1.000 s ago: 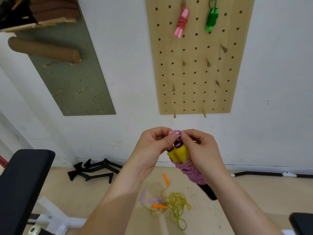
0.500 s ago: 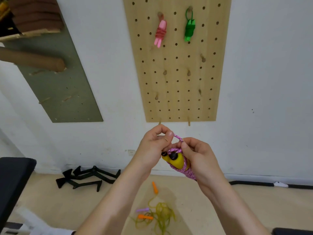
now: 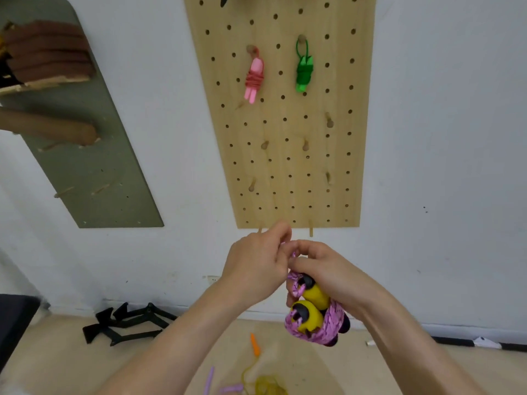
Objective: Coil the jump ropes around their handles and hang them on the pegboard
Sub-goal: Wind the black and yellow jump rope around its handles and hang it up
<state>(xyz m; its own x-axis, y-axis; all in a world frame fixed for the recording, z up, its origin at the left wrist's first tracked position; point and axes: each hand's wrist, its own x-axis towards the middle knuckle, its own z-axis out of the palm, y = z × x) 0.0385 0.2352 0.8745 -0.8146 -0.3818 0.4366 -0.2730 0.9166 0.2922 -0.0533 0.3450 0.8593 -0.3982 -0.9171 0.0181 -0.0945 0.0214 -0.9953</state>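
Fingers (image 3: 281, 233) of the left hand (image 3: 255, 265) are curled and pinch a short loop of the pink-purple jump rope (image 3: 328, 326), held in front of the wall just below the pegboard (image 3: 339, 138). The right hand (image 3: 328, 270) meets it fingertip to fingertip, gripping the same cord, and the bundle hangs against its palm. Both forearms reach up from the bottom of the view. The rope is wound tightly round its 2 yellow handles (image 3: 312, 317), black-capped and side by side. On the pegboard 2 coiled ropes hang from pegs, a pink rope (image 3: 253, 78) and a green rope (image 3: 304, 72).
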